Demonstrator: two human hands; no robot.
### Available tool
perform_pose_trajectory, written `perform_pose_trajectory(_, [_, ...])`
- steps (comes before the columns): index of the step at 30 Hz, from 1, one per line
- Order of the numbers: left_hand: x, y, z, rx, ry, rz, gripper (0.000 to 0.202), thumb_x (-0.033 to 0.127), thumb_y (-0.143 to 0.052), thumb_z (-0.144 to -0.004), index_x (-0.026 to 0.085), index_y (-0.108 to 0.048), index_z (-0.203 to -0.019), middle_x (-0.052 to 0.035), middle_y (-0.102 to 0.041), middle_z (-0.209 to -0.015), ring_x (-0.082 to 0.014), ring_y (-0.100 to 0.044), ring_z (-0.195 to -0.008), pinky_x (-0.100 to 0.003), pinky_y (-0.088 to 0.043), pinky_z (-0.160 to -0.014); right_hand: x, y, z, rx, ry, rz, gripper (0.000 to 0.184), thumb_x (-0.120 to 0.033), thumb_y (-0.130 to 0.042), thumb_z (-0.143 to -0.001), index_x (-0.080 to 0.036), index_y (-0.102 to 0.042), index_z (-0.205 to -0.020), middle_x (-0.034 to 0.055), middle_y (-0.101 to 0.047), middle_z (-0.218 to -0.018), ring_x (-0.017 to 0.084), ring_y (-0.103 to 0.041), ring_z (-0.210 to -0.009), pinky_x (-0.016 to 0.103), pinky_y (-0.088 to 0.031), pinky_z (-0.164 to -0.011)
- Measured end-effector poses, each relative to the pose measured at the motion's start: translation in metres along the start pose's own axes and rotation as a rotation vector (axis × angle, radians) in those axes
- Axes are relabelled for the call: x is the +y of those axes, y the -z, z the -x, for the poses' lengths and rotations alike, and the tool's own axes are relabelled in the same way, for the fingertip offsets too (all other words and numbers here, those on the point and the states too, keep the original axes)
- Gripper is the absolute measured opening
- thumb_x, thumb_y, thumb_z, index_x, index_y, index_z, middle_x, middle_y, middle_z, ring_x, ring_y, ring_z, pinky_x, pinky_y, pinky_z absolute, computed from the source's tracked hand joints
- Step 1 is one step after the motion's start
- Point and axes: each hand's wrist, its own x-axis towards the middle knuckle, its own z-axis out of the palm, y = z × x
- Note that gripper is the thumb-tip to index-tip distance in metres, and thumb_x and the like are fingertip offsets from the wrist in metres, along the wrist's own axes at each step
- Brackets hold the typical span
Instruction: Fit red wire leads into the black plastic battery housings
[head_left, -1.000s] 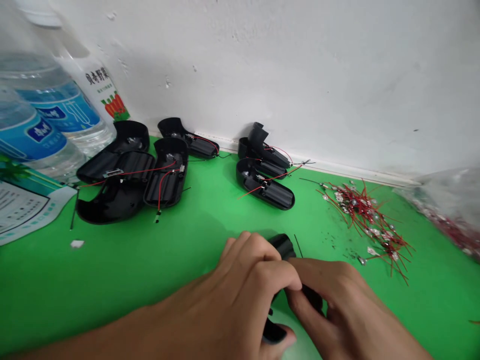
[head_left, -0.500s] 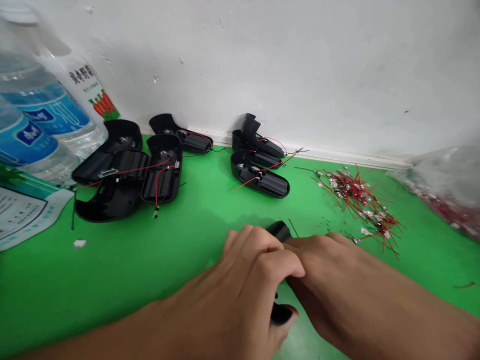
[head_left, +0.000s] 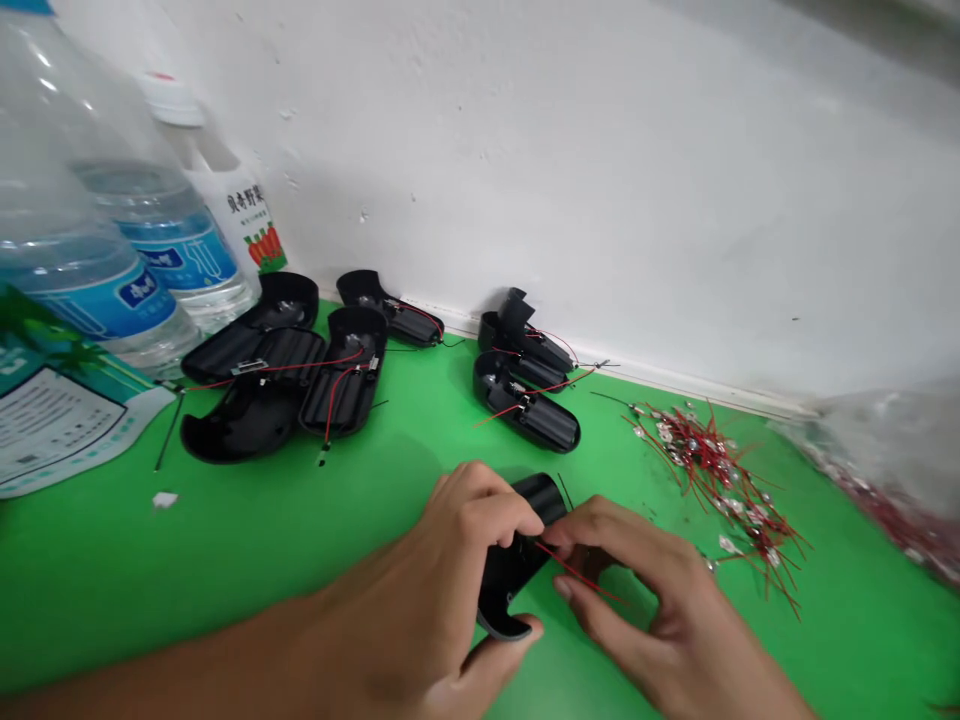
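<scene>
A black plastic half-shell (head_left: 517,565) with a curved hooked end lies tilted over the green surface. My left hand (head_left: 457,570) is closed around it, with the thumb under the hooked end and fingers over the far side. A thin red wire (head_left: 581,573) sticks out of the shell towards the right. My right hand (head_left: 637,580) is at the shell's right edge; its index fingertip is beside the wire and its thumb stands apart below. The inside of the shell is partly hidden by my left fingers.
Similar black shells with wires lie at the left (head_left: 341,375) and along the wall (head_left: 529,405). A pile of red wires with metal tabs (head_left: 712,460) is at the right, beside a clear plastic bag (head_left: 892,470). Bottles (head_left: 180,235) and a green-white packet (head_left: 67,410) stand left.
My right hand has drawn back from over the shell to its right side, and its fingers have parted. The red wire now shows. My left hand keeps hold; the view has shifted.
</scene>
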Motion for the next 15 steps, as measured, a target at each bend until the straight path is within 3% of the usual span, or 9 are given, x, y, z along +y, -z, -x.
perform_pose_trajectory(8, [-0.004, -0.001, 0.001, 0.032, 0.009, 0.004, 0.053, 0.003, -0.057, -0.094, 0.020, -0.031, -0.136, -0.0089, -0.050, -0.120, -0.0201, -0.057, -0.116, -0.031, -0.053, -0.099, 0.006, -0.022, 0.002, 0.169, 0.164, -0.074, 0.038, -0.001, -0.064, -0.092, -0.023, -0.080, -0.118, 0.0042, -0.077, -0.094, 0.012, -0.076, -0.081, 0.016, -0.062, -0.072])
perform_pose_trajectory(12, [-0.002, -0.001, 0.002, 0.019, 0.019, 0.014, 0.054, 0.004, -0.058, -0.094, 0.020, -0.030, -0.137, -0.0099, -0.051, -0.122, -0.0217, -0.058, -0.117, -0.033, -0.054, -0.100, 0.005, -0.026, 0.007, 0.170, 0.235, 0.019, 0.048, 0.002, -0.059, -0.091, -0.020, -0.076, -0.130, 0.0055, -0.073, -0.089, 0.013, -0.072, -0.075, 0.018, -0.062, -0.066])
perform_pose_trajectory(15, [-0.001, -0.003, 0.002, 0.022, 0.034, 0.020, 0.055, 0.005, -0.059, -0.093, 0.021, -0.031, -0.137, -0.0093, -0.052, -0.122, -0.0224, -0.058, -0.115, -0.035, -0.053, -0.100, 0.007, -0.028, 0.014, 0.098, 0.309, 0.220, 0.050, 0.005, -0.056, -0.091, -0.010, -0.070, -0.136, 0.0079, -0.073, -0.090, 0.015, -0.069, -0.074, 0.021, -0.062, -0.068])
